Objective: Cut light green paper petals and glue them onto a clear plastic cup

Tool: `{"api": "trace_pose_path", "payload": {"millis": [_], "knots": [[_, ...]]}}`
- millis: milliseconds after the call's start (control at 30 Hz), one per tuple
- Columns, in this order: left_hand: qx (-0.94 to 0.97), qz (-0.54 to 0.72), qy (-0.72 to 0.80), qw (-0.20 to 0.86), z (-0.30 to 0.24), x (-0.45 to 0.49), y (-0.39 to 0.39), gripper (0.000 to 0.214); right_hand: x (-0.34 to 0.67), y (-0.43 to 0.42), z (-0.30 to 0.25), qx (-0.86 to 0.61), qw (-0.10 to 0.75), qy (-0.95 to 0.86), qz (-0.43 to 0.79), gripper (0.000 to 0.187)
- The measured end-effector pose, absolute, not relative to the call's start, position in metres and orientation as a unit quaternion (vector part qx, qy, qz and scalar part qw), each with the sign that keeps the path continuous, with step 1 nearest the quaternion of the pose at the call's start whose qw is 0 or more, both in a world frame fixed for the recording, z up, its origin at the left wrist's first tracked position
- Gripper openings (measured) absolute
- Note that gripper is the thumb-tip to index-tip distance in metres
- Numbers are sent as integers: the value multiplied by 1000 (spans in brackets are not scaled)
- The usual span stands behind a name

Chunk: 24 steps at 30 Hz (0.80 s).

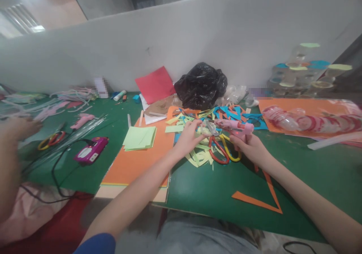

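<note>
My right hand (250,148) is wrapped around the handle of a pink glue gun (236,126), whose nozzle points left. My left hand (190,135) pinches a small clear plastic piece (211,127) close to that nozzle; whether the two touch I cannot tell. Below them, scissors with red and yellow handles (218,154) rest on a heap of green, blue and orange paper scraps (200,157). A stack of light green paper squares (140,137) lies on orange sheets (132,169), left of my left hand.
A black plastic bag (200,86) sits against the partition. At right are a red-banded plastic bottle column (313,122) and stacked clear bottle pieces (302,74). A co-worker's arm (13,152) reaches in at left, near a purple power strip (92,151) and another pink glue gun (82,121).
</note>
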<state>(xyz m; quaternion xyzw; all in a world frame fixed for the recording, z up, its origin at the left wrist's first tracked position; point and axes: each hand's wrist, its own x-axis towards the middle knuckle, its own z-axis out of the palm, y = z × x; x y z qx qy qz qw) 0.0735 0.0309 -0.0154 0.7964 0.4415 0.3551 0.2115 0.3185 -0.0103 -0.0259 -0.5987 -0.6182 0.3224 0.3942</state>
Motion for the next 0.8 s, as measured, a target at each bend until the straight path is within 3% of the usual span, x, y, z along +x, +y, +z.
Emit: {"api": "trace_pose_path", "payload": {"millis": [800], "knots": [[737,428,469,231,-22,70,37,35,316,-7,-32,-599,416,-578,366,56]]}}
